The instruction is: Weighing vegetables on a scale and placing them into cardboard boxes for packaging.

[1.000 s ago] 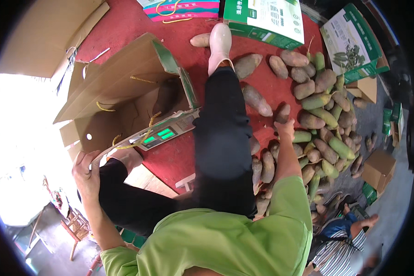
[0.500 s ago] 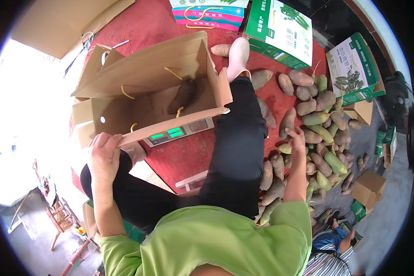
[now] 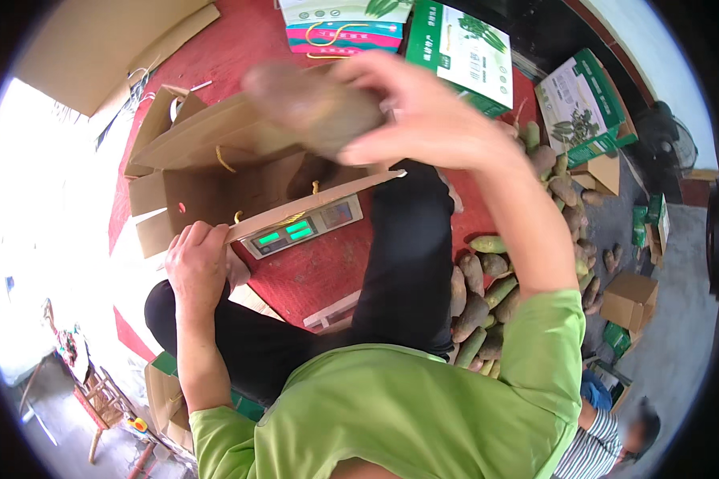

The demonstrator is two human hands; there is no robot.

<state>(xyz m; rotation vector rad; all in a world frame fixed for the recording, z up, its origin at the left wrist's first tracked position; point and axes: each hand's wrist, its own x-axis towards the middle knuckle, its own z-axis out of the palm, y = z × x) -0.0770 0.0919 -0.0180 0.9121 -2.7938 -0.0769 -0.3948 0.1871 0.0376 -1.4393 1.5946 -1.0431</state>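
Observation:
My right hand (image 3: 427,116) is closed on a large brownish-green radish (image 3: 331,116), blurred by motion, held above the open cardboard box (image 3: 180,144). My left hand (image 3: 197,259) grips the near left edge of this box, its fingers curled over the cardboard rim. Inside the box another dark radish (image 3: 305,177) lies toward the right end, partly shadowed. The box has yellow rope handles and sits on a digital scale (image 3: 303,230) with lit green displays.
A heap of muddy radishes (image 3: 475,307) lies right of my leg on the red mat (image 3: 311,279). Green-and-white cartons (image 3: 475,56) stand at the back. A fan (image 3: 671,136) and smaller boxes (image 3: 629,299) are farther right. Another person (image 3: 603,439) is at lower right.
My right hand has come from the radish heap up and left over the box, carrying a radish it has picked up. My left hand stays on the box edge.

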